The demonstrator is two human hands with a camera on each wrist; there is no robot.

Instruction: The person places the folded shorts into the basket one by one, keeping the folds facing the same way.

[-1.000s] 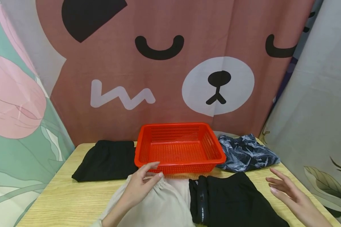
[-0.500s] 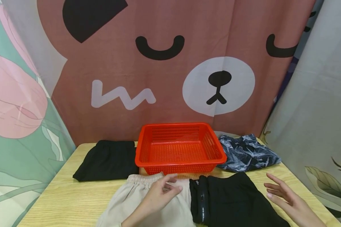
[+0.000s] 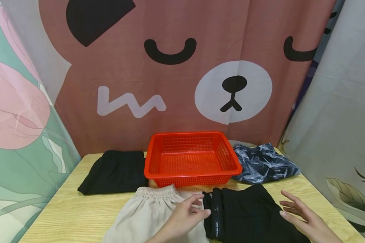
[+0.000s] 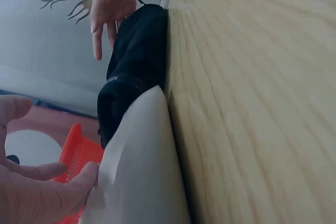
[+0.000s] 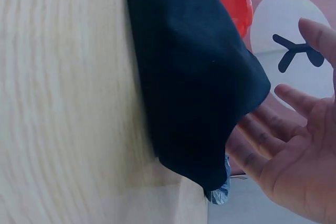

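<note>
Beige shorts (image 3: pixel 149 216) with a gathered elastic waistband lie at the front of the table. To their right is a folded black garment (image 3: pixel 246 212) with white lettering along its rolled band. My left hand (image 3: pixel 185 216) is over the beige shorts, its fingers loosely bent and fingertips right at the black garment's left edge; nothing is in its grasp. Past the black garment's right side, my right hand (image 3: pixel 304 216) has its fingers spread and holds nothing. In the right wrist view, the right hand's fingers (image 5: pixel 262 135) partly pass behind the black garment (image 5: pixel 194 72).
A red plastic basket (image 3: pixel 191 180) stands at the back middle of the wooden table (image 3: pixel 57 209). Left of it lies a folded black cloth garment (image 3: pixel 115 172), and right of it a blue-grey patterned garment (image 3: pixel 264 165). Printed curtains (image 3: pixel 170 77) hang behind and at both sides.
My left hand has moved right, from the beige waistband across the shorts to the black garment's edge. My right hand has shifted slightly left and down toward the black garment. The garments stay put.
</note>
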